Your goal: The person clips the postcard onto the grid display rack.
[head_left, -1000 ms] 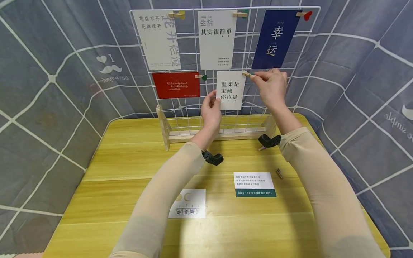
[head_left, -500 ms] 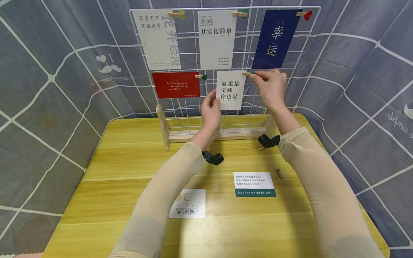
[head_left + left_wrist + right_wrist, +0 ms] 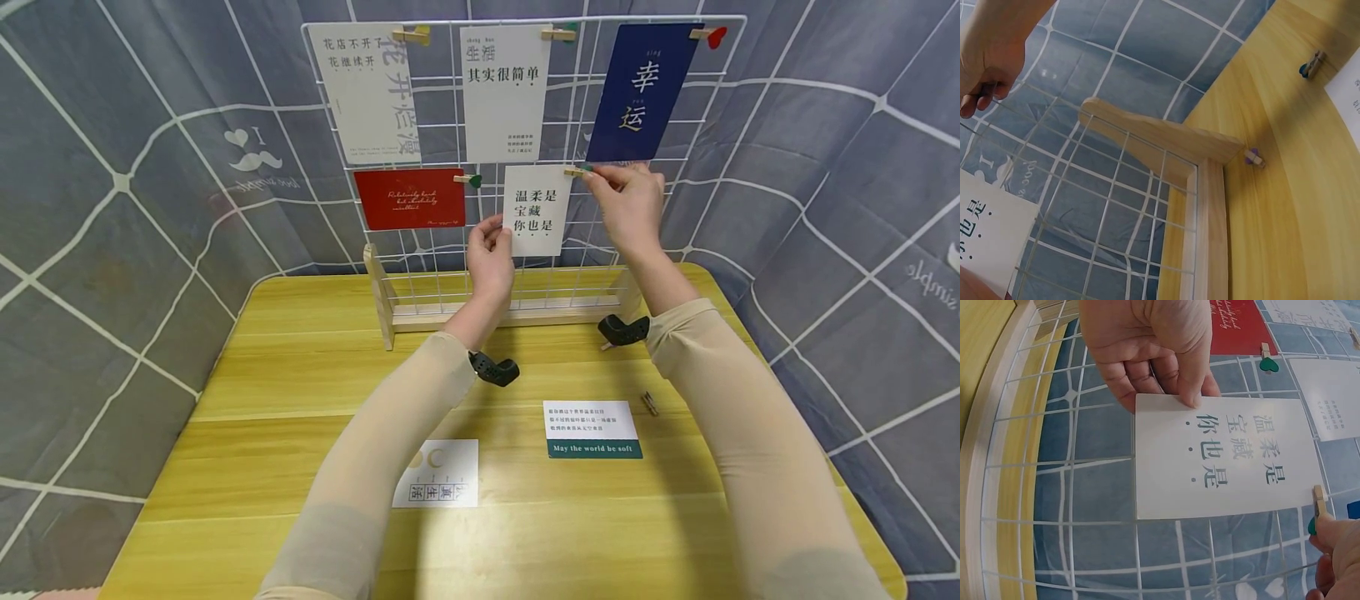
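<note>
Against the white wire grid [image 3: 442, 258], a small white card [image 3: 534, 212] with dark lettering hangs in the lower row. My left hand [image 3: 491, 260] pinches its left edge, thumb in front and fingers behind, as the right wrist view also shows on the card [image 3: 1229, 456]. At the card's top right corner, my right hand [image 3: 633, 200] pinches a wooden clothespin [image 3: 575, 172] with a green ornament. In the right wrist view this clothespin [image 3: 1319, 503] sits over the card's corner.
A red card [image 3: 410, 200] hangs left of the white one; two white cards and a blue card [image 3: 641, 92] hang above, all clipped. On the table [image 3: 300, 375] lie a green-and-white card [image 3: 592, 429], another white card [image 3: 450, 475] and clothespins [image 3: 1313, 64].
Almost nothing differs. Both hands stay at the card and clothespin, with only a very slight shift of the right hand.
</note>
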The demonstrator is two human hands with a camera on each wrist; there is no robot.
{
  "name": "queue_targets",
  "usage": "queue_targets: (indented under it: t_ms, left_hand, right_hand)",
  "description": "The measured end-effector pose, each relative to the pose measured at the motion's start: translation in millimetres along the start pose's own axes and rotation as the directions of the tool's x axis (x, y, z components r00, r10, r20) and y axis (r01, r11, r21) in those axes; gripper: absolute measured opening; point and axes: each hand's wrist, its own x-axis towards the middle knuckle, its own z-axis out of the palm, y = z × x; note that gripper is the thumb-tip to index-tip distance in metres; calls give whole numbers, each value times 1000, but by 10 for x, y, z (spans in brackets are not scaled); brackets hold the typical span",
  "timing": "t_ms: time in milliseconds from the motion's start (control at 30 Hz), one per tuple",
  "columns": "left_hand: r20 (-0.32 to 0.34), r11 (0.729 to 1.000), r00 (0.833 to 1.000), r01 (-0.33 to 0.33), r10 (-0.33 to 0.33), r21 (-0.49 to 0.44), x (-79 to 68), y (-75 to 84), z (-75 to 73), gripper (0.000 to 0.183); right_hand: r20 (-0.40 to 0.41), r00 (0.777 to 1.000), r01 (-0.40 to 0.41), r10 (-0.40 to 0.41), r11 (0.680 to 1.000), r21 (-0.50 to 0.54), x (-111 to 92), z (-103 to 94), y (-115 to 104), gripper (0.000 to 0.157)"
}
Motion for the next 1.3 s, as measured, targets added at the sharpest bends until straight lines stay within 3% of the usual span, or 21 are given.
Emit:
queue_targets:
  t_ms: [700, 1000, 1200, 1300]
  left_hand:
    - [-56, 999, 998, -41, 39, -32, -8, -62, -122, 25]
    - [-73, 999, 997, -30, 32, 24, -7, -106, -185, 25]
    - [-61, 998, 998, -32, 35, 50, -32, -119, -239, 24]
    - [-24, 997, 999, -45, 47, 68, -65, -116, -270, 25]
  right_hand:
    - [21, 999, 35, -36, 999, 34, -68, 17, 120, 31]
    - [78, 995, 59, -61, 998, 26, -132, -24, 210, 34]
    - [87, 991, 96, -98, 995, 33, -168, -45, 276, 33]
    - [92, 991, 92, -95, 995, 27, -194, -68, 306, 35]
